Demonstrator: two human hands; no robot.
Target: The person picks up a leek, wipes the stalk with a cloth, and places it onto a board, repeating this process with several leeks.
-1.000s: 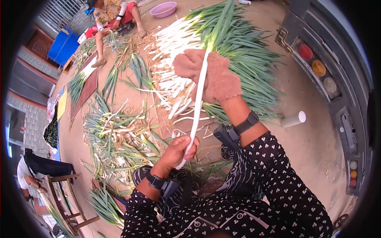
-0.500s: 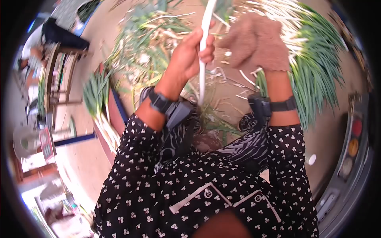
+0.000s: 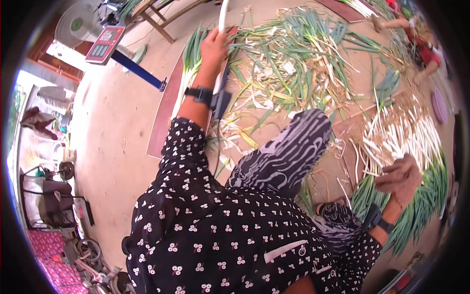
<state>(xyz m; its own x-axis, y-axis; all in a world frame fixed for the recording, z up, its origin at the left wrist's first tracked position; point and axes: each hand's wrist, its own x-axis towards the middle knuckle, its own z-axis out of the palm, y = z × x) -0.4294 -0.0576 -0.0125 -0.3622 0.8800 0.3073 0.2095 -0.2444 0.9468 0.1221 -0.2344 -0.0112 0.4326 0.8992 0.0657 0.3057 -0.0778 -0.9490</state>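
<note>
Peeled scallion [image 3: 223,14], long smooth white stalk, has swung out to the far left since a second ago and now sits over the bunch on the brown board [image 3: 164,117]. Left hand [image 3: 214,45] is clamped round it; the right hand [image 3: 401,179], in a fuzzy brown glove, has let go and rests loosely curled, empty, on the cleaned scallion pile [image 3: 411,142]. Limp green trimmings [image 3: 298,63] litter the dirt between.

Top left: a white fan [image 3: 77,25] beside a red scale display [image 3: 104,44] on a blue pole [image 3: 138,71]. Wooden frame [image 3: 157,13] close by at the top. Long brown board [image 3: 165,111] flat on the dirt floor [image 3: 115,147]. Purple basin [image 3: 439,105] at far right. Another person's leg [image 3: 397,23] at upper right. Cluttered carts and wheels [image 3: 63,206] along the left edge.
</note>
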